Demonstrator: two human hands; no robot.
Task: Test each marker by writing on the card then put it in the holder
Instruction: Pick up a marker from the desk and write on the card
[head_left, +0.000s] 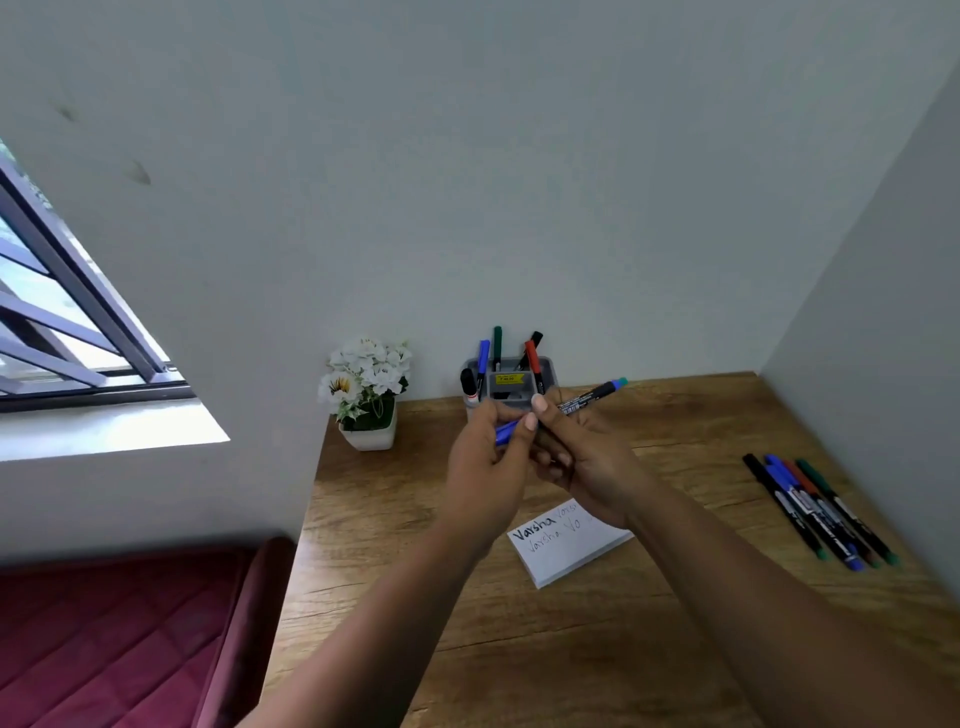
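On a desk (675, 649), a holder (511, 387) with upright markers stands at the far edge, a potted plant (368, 395) to its left; a card (566, 545) lies nearer, loose markers (821, 512) to its right.

Soft daylight from the window (62, 322) at left, dim walls, wide-angle bending – edges slightly blurred

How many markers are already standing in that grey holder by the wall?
5 show in the grey holder: a blue marker, a green marker, a red marker, a black marker behind it, and a thick black-capped one at the left. The hands may hide more.
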